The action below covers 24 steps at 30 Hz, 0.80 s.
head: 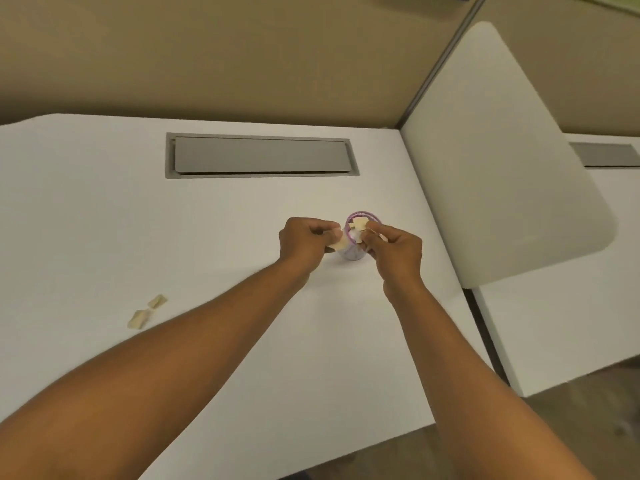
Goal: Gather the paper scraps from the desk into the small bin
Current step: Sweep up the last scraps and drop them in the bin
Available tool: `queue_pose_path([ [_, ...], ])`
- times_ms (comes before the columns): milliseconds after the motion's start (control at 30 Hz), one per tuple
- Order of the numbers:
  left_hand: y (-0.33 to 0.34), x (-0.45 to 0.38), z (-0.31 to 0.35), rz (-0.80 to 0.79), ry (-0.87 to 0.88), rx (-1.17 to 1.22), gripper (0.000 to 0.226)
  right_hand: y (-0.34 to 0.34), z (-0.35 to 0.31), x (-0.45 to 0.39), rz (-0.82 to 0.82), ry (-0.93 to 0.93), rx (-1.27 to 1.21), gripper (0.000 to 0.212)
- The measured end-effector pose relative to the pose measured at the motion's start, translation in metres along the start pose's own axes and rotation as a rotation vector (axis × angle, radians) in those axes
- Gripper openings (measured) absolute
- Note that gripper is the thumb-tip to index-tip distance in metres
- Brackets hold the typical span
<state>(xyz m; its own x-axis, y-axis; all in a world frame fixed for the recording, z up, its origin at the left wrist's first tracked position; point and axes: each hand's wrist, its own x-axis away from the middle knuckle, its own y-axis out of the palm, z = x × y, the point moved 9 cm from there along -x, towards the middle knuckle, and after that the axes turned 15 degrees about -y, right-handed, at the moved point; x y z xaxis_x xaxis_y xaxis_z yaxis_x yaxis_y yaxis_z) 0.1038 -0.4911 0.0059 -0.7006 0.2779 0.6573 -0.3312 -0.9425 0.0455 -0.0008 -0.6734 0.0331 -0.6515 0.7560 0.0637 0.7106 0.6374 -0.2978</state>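
Now Both Hands Were at the Little Bin

The small purple bin stood on the white desk. Some scraps sat at its top. The left hand pinched a paper scrap just beside the rim. The right hand had its fingers curled shut by the rim; what they held was hard to tell. Two more scraps lay far off to the left.

Matt, smooth white desk; matt grey cable-tray cover; tan paper scraps, dull and creased; small purple bin, plastic-looking
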Motion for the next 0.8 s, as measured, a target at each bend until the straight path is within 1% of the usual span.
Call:
queue_pose_path([
  [100,0.041,-0.019,0.011,0.007,0.017,-0.071,0.018,-0.014,-0.004,-0.031,0.003,-0.066,0.129,0.024],
  [200,0.069,-0.039,0.022,0.029,0.04,-0.254,0.017,-0.01,-0.007,-0.054,-0.033,-0.106,0.216,0.025],
  [333,0.09,-0.059,0.031,0.047,0.047,-0.482,0.017,0.004,0.01,-0.071,-0.122,-0.097,0.362,0.024],
  [467,0.098,-0.059,0.039,0.041,0.091,-0.582,0.028,0.013,0.011,-0.079,-0.226,-0.145,0.428,0.024],
  [567,0.098,-0.059,0.038,0.014,0.101,-0.605,0.036,0.016,0.009,-0.079,-0.326,-0.129,0.415,0.029],
  [633,0.093,-0.063,0.036,0.026,0.077,-0.57,0.035,0.015,0.009,-0.079,-0.365,-0.119,0.399,0.034],
  [700,0.087,-0.065,0.035,0.043,0.042,-0.51,0.036,0.013,0.009,-0.082,-0.384,-0.109,0.371,0.044],
  [800,0.082,-0.069,0.034,0.051,-0.016,-0.441,0.043,0.011,0.014,-0.089,-0.402,-0.054,0.347,0.059],
])
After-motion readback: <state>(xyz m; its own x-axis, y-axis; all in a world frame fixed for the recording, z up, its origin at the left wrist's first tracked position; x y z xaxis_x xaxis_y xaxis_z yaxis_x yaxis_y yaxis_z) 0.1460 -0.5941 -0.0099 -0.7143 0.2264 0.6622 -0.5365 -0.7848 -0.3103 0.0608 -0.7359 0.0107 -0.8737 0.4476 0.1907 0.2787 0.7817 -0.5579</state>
